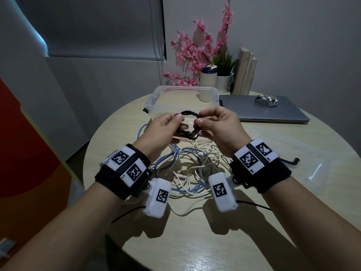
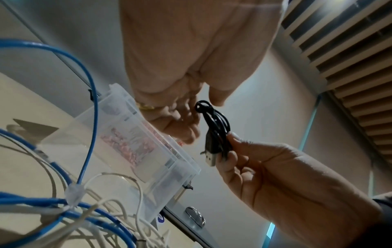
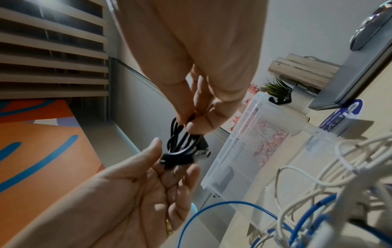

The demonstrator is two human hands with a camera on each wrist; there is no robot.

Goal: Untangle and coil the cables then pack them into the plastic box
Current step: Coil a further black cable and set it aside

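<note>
A black cable [image 1: 189,114], wound into a small coil, hangs above the table in front of the clear plastic box [image 1: 155,95]. My left hand [image 1: 176,122] pinches the coil's left side between thumb and fingers. My right hand [image 1: 199,122] pinches its right side. In the left wrist view the coil [image 2: 218,127] shows a USB plug at its lower end, held by the right hand [image 2: 229,146]. The right wrist view has the right hand [image 3: 191,122] gripping the coil [image 3: 178,142] from above, with the left hand [image 3: 167,159] under it. A tangle of blue cable [image 1: 175,152] and white cables [image 1: 195,173] lies below my wrists.
A closed grey laptop [image 1: 263,112] with a silver mouse [image 1: 266,100] on it lies at the right rear. The box's clear lid [image 1: 293,153] rests at the right. A white vase of pink flowers [image 1: 208,77], a potted plant and books stand behind the box. The table is round.
</note>
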